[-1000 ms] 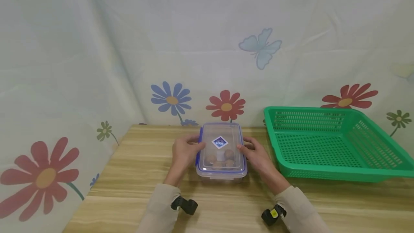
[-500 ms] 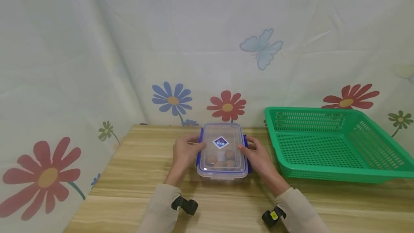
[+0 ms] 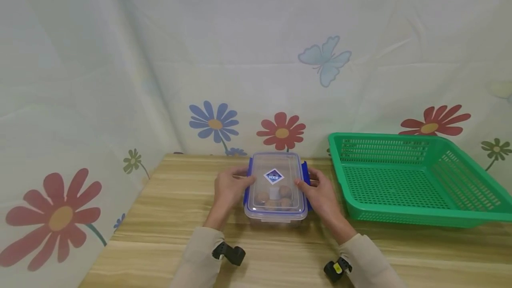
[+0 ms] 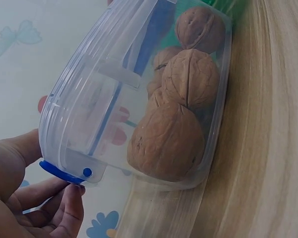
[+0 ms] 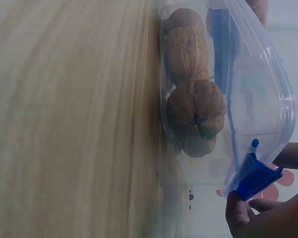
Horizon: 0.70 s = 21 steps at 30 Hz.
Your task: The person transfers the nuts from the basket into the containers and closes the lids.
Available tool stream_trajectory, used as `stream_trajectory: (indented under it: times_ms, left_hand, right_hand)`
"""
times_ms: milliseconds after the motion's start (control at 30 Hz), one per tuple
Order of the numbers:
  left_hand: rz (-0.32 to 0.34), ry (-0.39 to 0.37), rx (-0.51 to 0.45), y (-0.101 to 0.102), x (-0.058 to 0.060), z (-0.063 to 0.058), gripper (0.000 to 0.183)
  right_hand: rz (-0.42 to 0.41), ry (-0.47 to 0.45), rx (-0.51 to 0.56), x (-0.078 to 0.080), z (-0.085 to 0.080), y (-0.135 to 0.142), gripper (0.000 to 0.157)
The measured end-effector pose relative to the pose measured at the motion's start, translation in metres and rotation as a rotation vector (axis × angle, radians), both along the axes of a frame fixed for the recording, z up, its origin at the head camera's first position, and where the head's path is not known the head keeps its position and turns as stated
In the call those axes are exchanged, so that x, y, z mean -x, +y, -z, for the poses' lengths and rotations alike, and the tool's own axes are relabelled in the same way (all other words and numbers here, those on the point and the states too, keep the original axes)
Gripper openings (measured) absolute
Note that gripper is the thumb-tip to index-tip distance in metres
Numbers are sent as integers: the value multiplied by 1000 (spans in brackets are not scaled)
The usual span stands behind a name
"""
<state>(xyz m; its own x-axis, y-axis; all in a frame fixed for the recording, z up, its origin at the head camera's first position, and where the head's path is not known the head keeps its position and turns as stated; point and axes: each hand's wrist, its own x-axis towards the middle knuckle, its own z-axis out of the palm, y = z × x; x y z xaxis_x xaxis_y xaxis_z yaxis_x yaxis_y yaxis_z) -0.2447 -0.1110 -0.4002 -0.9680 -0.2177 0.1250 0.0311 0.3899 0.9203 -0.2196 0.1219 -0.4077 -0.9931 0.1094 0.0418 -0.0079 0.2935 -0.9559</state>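
Observation:
A clear plastic food storage box with a blue-edged lid sits on the wooden table, a diamond label on top. Several walnuts lie inside it. At the box's left side, my left hand has its thumb on the lid edge and its fingers curled by the blue left latch, which lies down along the side. My right hand grips the opposite side, thumb on the lid edge and fingers at the blue right latch. That latch is swung outward from the box wall. The lid lies on the box.
A large green plastic basket stands on the table to the right of the box, close to my right hand. Behind the table hangs a pale curtain printed with flowers and a butterfly.
The blue right latch has swung up and outward under my right fingers. My left hand and the box stay nearly where they were.

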Motion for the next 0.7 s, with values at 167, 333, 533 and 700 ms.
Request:
stream_trajectory:
  times_ms: [167, 333, 533, 700]
  left_hand:
    - [2, -4, -2, 0, 0, 0, 33]
    - [7, -6, -4, -1, 1, 0, 33]
    - [12, -3, -6, -1, 0, 0, 32]
    - [18, 0, -18, -2, 0, 1, 33]
  right_hand:
    - [22, 4, 3, 0, 0, -2, 58]
    - [28, -2, -2, 0, 0, -3, 57]
    - [25, 19, -27, 1, 1, -2, 54]
    - [20, 40, -72, 2, 2, -1, 53]
